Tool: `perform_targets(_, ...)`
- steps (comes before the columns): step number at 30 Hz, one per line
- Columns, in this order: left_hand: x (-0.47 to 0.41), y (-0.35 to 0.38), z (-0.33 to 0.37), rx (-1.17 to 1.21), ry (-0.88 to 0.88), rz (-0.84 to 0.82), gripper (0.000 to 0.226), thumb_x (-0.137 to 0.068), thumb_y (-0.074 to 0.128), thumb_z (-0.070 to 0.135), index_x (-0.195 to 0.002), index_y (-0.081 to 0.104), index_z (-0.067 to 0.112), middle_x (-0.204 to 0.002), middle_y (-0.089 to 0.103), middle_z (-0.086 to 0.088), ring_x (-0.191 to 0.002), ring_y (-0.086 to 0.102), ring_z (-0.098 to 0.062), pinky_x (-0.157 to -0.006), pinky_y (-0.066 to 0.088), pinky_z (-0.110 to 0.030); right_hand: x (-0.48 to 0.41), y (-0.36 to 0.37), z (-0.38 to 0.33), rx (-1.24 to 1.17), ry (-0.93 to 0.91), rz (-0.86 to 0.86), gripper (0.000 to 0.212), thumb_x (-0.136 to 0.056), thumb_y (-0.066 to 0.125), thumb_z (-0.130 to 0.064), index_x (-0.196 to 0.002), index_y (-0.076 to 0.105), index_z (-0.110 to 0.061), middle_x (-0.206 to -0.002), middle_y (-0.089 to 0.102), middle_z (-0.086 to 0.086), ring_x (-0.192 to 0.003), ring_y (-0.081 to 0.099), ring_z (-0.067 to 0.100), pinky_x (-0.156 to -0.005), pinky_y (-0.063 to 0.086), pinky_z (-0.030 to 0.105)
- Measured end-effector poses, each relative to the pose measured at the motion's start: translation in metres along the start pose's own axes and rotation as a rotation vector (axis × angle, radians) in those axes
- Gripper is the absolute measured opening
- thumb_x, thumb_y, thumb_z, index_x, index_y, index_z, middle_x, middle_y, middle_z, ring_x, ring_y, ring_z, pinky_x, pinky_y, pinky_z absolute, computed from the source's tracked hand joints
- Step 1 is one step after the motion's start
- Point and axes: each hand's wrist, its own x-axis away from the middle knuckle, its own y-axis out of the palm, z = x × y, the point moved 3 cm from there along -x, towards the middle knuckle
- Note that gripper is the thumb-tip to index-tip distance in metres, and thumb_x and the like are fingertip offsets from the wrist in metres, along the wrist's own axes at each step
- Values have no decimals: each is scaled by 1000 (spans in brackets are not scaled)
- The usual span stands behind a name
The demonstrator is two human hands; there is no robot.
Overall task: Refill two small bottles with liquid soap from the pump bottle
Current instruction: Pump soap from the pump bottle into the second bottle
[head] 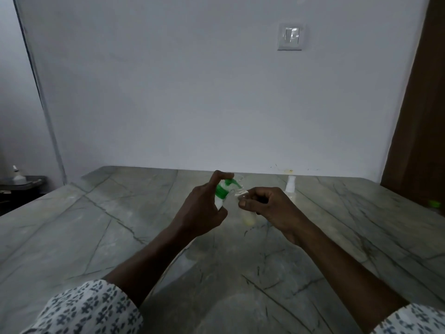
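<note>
My left hand [203, 210] grips the pump bottle [222, 192], white with a green pump head, and its forefinger lies on top of the pump. The green spout points right, over the mouth of a small clear bottle [248, 215]. My right hand [269, 208] pinches that small bottle near its neck; pale yellowish liquid shows in its lower part. A second small bottle [290, 188] with a white spray top stands upright on the counter just behind my right hand.
The grey-green marble counter [120, 237] runs to a white wall with a light switch [290, 36]. A small green object [434, 204] lies at the right edge by a brown door. A dark side table [22, 183] with a white bottle is at far left.
</note>
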Motion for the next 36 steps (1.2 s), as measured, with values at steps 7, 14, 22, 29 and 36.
perform_targets(7,0,1,-3,8,-12,13,64,-73,74,10,-123,39,32,-103,67,2,-63,63,-15,-59,58,-32,0,3,1,54,2,-2,17,-84,74,-29,-99,76,-20,-98,75,6,-92,68,18,-72,51,18)
perform_targets(14,-1,2,-1,-6,14,-27,76,-73,70,9,-132,31,37,-97,67,0,-46,49,-9,-53,55,-35,2,-2,0,14,-14,0,15,-85,73,-24,-98,76,-18,-96,76,4,-90,70,13,-73,53,16)
perform_targets(22,0,1,0,4,35,14,63,-72,74,7,-125,43,23,-97,64,6,-49,53,-7,-49,42,-9,0,1,2,75,-52,-6,13,-85,73,-32,-93,77,-22,-92,69,20,-74,60,22,-71,47,29)
perform_targets(29,0,1,-1,-17,-4,-4,69,-72,70,9,-127,36,34,-94,68,3,-48,50,-8,-51,49,-25,2,0,2,27,-15,-4,16,-85,73,-27,-98,76,-18,-96,76,4,-91,70,12,-80,51,24)
perform_targets(36,-1,2,0,-27,17,-2,69,-72,70,9,-128,37,32,-97,69,2,-47,50,-7,-52,51,-26,2,-2,1,35,-24,-2,17,-88,70,-25,-102,76,-18,-95,76,-1,-87,69,6,-69,51,10)
